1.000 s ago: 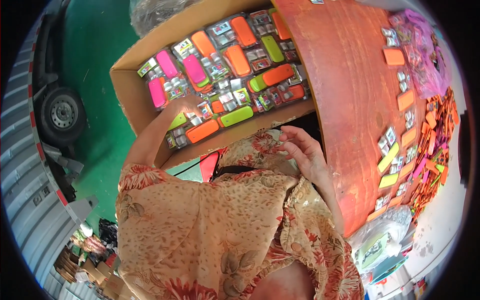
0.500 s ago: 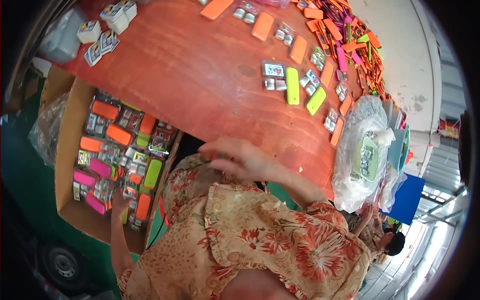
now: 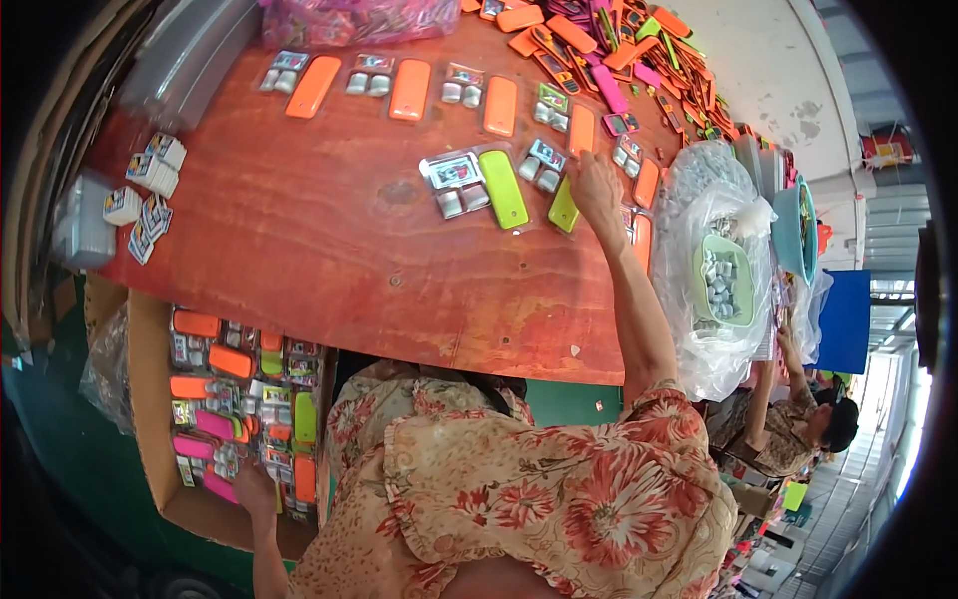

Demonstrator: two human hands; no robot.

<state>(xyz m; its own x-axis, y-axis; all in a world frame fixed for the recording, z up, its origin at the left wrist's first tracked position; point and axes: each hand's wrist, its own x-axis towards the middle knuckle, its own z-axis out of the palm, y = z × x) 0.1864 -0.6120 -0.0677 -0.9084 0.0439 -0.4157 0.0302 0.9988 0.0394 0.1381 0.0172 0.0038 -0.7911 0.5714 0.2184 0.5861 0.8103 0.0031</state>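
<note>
My right hand (image 3: 597, 192) reaches over the table to a small blister pack with a lime-green toy phone (image 3: 564, 208). Its fingers are stretched out at the pack's edge, partly covering it; I see no grip. Left of it lies a larger-looking pack with a lime-green phone (image 3: 503, 190), a card and two white rolls. Down at the left, my left hand (image 3: 255, 487) rests low over the packs inside a cardboard box (image 3: 148, 399). Its fingertips blend into the packs, so whether they hold one is unclear. The box holds several packs in orange, pink and green.
A row of packs with orange phones (image 3: 410, 90) runs along the table (image 3: 329, 250). Loose colourful phone parts (image 3: 639, 50) are heaped at the far right. Card stacks (image 3: 155, 165) lie left. A green basin (image 3: 725, 290) sits in clear plastic at right; beyond, another person (image 3: 778, 419) works.
My right hand has moved from in front of my body up and right to the packs. My left hand stays in the box. The view has shifted, showing more of the table's far side.
</note>
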